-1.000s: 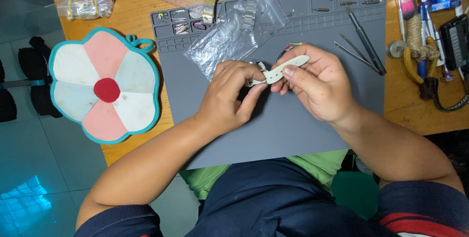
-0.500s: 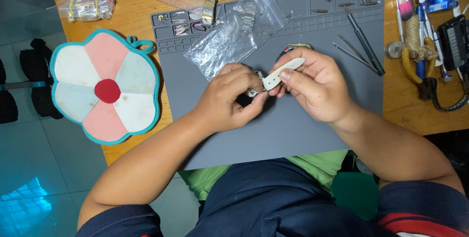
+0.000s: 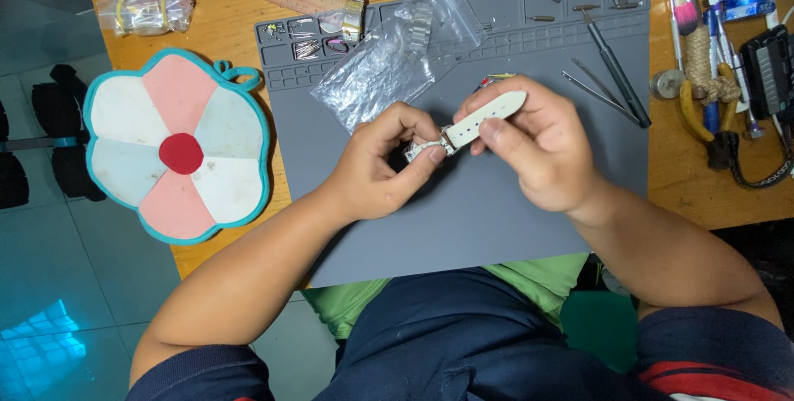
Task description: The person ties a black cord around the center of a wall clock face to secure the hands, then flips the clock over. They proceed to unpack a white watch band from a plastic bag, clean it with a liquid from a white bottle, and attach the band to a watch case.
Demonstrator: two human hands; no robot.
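Over a grey work mat (image 3: 496, 219), both my hands meet on a white watch strap (image 3: 486, 116) with holes along it. My right hand (image 3: 538, 145) pinches the strap between thumb and fingers. My left hand (image 3: 385, 165) grips the small silver buckle (image 3: 423, 150) at the strap's lower end. What lies under my fingers is hidden.
A clear plastic bag (image 3: 397, 58) lies on the mat's upper part, with small metal parts in the mat's trays (image 3: 306, 41). Tweezers and a thin tool (image 3: 612, 78) lie to the right. Pliers, brushes and cord (image 3: 711, 78) crowd the right table edge. A flower-shaped pad (image 3: 178, 145) lies left.
The strap's free end has tilted slightly upward to the right. My left fingers have shifted on the buckle end. Both hands stay in the same place over the mat.
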